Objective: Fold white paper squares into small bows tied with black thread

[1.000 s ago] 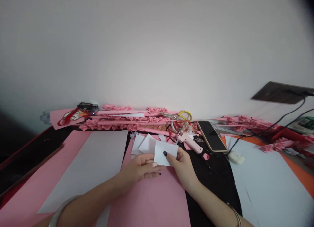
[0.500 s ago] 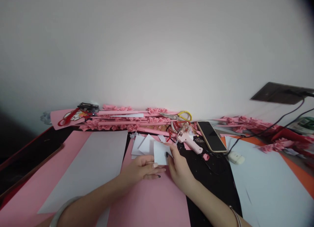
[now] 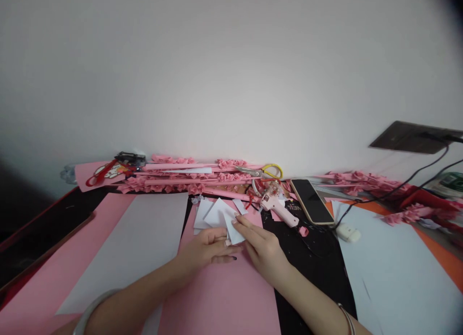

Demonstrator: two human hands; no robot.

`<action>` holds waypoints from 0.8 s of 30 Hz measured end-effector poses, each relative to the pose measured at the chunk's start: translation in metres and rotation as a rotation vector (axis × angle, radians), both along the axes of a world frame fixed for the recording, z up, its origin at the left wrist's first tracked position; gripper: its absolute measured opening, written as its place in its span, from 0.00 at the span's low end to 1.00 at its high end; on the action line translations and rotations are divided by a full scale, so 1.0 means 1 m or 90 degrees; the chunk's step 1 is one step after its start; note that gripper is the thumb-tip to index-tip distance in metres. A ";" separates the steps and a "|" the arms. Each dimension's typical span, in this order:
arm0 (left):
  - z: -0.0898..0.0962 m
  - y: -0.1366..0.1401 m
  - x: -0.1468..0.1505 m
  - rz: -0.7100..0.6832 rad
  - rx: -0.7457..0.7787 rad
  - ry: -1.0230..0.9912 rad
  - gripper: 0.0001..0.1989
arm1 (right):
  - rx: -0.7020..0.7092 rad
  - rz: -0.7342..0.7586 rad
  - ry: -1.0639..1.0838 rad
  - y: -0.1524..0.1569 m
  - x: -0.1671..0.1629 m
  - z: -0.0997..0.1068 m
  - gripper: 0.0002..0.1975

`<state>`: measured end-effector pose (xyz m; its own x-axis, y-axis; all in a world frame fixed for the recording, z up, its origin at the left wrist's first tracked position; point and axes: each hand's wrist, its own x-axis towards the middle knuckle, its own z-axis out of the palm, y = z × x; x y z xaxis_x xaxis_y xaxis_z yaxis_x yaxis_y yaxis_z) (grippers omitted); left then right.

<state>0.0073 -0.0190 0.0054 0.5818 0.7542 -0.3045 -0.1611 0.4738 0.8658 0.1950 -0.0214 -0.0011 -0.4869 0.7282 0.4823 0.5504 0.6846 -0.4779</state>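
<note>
A small piece of white paper, now folded over, sits between my two hands above the pink sheet. My left hand pinches its lower left corner between thumb and fingers. On its right side, the fingers of my right hand press along the folded edge. Just behind them lie several white paper squares, overlapping one another, and a small white strip. My right fingers partly cover the folded piece.
A pink glue gun and a phone lie to the right. Yellow-handled scissors rest on pink paper flower stems along the wall. White sheets flank both sides. A black cable runs from the wall socket.
The white paper in my hands has gone from a flat square to a folded shape. My right fingers have moved over its top and now lie on the fold.
</note>
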 end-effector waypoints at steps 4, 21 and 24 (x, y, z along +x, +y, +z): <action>-0.001 0.000 0.000 0.006 0.003 -0.009 0.17 | -0.069 0.001 0.022 -0.003 -0.002 0.002 0.26; -0.003 0.000 0.003 0.002 0.014 0.086 0.16 | -0.359 -0.175 0.348 0.008 -0.007 -0.005 0.12; -0.006 0.000 0.003 0.001 0.023 0.091 0.17 | -0.309 -0.163 0.268 0.007 -0.007 -0.008 0.11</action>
<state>0.0101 -0.0193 -0.0006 0.5337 0.7668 -0.3568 -0.0356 0.4418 0.8964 0.1881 -0.0144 -0.0090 -0.1139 0.9765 0.1832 0.3671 0.2127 -0.9055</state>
